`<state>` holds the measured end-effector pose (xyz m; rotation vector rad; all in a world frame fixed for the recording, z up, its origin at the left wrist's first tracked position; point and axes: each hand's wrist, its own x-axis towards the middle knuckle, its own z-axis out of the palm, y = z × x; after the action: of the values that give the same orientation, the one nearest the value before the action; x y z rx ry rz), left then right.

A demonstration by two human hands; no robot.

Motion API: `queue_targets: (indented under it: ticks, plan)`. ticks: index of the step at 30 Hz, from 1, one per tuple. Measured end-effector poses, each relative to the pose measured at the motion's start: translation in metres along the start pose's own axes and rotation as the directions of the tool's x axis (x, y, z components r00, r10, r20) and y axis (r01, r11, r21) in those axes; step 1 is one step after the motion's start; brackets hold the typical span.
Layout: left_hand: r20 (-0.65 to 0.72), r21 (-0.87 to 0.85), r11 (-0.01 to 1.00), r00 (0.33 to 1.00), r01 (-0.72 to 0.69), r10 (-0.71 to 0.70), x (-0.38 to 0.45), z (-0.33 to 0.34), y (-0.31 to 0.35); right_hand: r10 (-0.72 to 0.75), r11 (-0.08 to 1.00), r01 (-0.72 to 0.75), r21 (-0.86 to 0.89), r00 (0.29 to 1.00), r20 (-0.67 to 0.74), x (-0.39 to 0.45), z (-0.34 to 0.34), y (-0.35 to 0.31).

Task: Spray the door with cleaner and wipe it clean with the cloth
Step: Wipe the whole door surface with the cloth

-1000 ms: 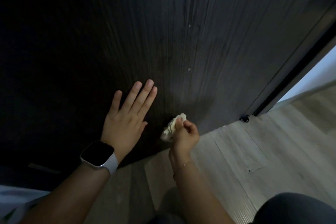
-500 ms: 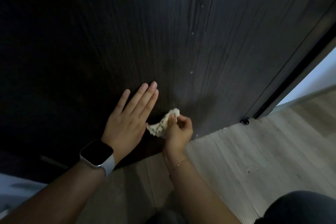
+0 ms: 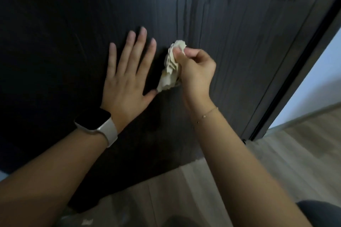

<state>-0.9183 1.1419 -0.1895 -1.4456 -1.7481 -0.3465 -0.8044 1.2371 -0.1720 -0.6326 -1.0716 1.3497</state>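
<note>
A home interior: a dark wood-grain door point(image 3: 221, 24) above pale plank flooring point(image 3: 276, 162)

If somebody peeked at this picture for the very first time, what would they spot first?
Probably the pale crumpled cloth, bright against the big dark door, pinched in the right hand near the middle of the view. Just beside it the left hand lies flat on the door with fingers spread, a white-strapped watch on its wrist. Wet streaks run down the wood above the cloth.
</note>
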Motion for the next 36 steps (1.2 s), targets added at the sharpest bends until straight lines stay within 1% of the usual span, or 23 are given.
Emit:
queue_targets:
  ticks: [2,4,5,6,8,9,10,11,12,13,16,17,19,20,22,24,26,28,30,31,32,34,36]
  plan:
    - [0.051,0.018,1.0,0.999,0.009,-0.01,0.012,-0.002,-0.003,-0.015,1.0,0.015,-0.013,1.0,-0.006,0.003,-0.004,0.004]
    - [0.107,0.077,0.997,0.994,-0.004,-0.005,0.013,0.0,-0.003,0.01,0.999,-0.014,-0.042,0.995,-0.095,-0.006,-0.021,0.036]
    - [0.124,0.104,0.995,0.992,-0.007,-0.006,0.013,0.001,-0.003,0.067,0.996,-0.076,-0.049,0.984,-0.166,-0.014,-0.032,0.056]
    - [0.136,0.125,0.992,0.991,-0.005,-0.012,0.013,0.002,-0.003,0.146,0.986,-0.16,-0.04,0.959,-0.242,-0.022,-0.042,0.075]
    - [0.144,0.161,0.987,0.989,-0.001,-0.023,0.014,0.003,-0.003,0.344,0.935,-0.35,0.052,0.865,-0.364,-0.036,-0.059,0.109]
    - [0.139,0.171,0.985,0.99,0.002,-0.026,0.015,0.003,-0.003,0.41,0.907,-0.412,0.086,0.821,-0.398,-0.04,-0.064,0.12]
    - [0.134,0.171,0.985,0.99,0.008,-0.032,0.015,0.003,-0.002,0.445,0.889,-0.449,0.093,0.797,-0.408,-0.041,-0.068,0.129]
    - [0.133,0.167,0.986,0.99,0.017,-0.039,0.016,0.003,-0.001,0.456,0.883,-0.461,0.091,0.796,-0.398,-0.04,-0.069,0.13]
    - [0.139,0.165,0.986,0.989,0.024,-0.047,0.015,0.003,0.0,0.439,0.893,-0.443,0.086,0.809,-0.39,-0.037,-0.068,0.128]
    - [0.144,0.166,0.986,0.988,0.027,-0.052,0.015,0.003,0.0,0.39,0.917,-0.392,0.073,0.84,-0.377,-0.033,-0.064,0.12]
    - [0.142,0.175,0.984,0.989,0.024,-0.049,0.014,0.004,0.0,0.125,0.992,-0.116,0.051,0.956,-0.265,-0.014,-0.038,0.066]
    - [0.139,0.174,0.984,0.989,0.022,-0.047,0.014,0.004,-0.001,0.016,1.0,-0.011,0.021,0.976,-0.216,-0.006,-0.026,0.042]
    - [0.138,0.17,0.985,0.989,0.019,-0.043,0.015,0.003,0.0,-0.179,0.98,0.167,-0.106,0.976,-0.122,0.014,-0.004,-0.001]
    - [0.14,0.169,0.985,0.989,0.019,-0.043,0.015,0.003,0.001,-0.229,0.964,0.214,-0.156,0.97,-0.085,0.02,0.004,-0.02]
    - [0.14,0.17,0.985,0.989,0.02,-0.045,0.014,0.003,0.001,-0.248,0.957,0.239,-0.165,0.968,-0.036,0.025,0.011,-0.037]
    - [0.136,0.167,0.986,0.99,0.021,-0.044,0.013,0.004,0.001,-0.229,0.966,0.221,-0.136,0.972,-0.049,0.021,0.004,-0.026]
    - [0.134,0.166,0.986,0.99,0.02,-0.043,0.013,0.004,0.001,-0.133,0.989,0.121,-0.085,0.981,-0.141,0.014,-0.013,0.005]
    - [0.134,0.165,0.986,0.99,0.019,-0.042,0.013,0.004,0.0,-0.006,0.998,-0.009,-0.057,0.971,-0.24,0.002,-0.032,0.035]
    - [0.137,0.168,0.986,0.99,0.015,-0.039,0.013,0.004,-0.001,0.078,0.991,-0.108,-0.084,0.951,-0.299,-0.01,-0.042,0.051]
    - [0.137,0.167,0.986,0.99,0.015,-0.039,0.013,0.004,-0.001,0.08,0.986,-0.118,-0.116,0.952,-0.294,-0.012,-0.045,0.052]
    - [0.134,0.168,0.986,0.99,0.017,-0.04,0.012,0.005,0.0,0.051,0.986,-0.091,-0.141,0.964,-0.262,-0.011,-0.046,0.048]
    - [0.119,0.174,0.984,0.992,0.023,-0.044,0.012,0.006,0.0,-0.059,0.991,0.04,-0.13,0.988,-0.14,0.004,-0.044,0.029]
    - [0.111,0.176,0.984,0.993,0.03,-0.05,0.012,0.006,0.001,-0.23,0.955,0.21,-0.211,0.971,-0.072,0.035,-0.043,0.001]
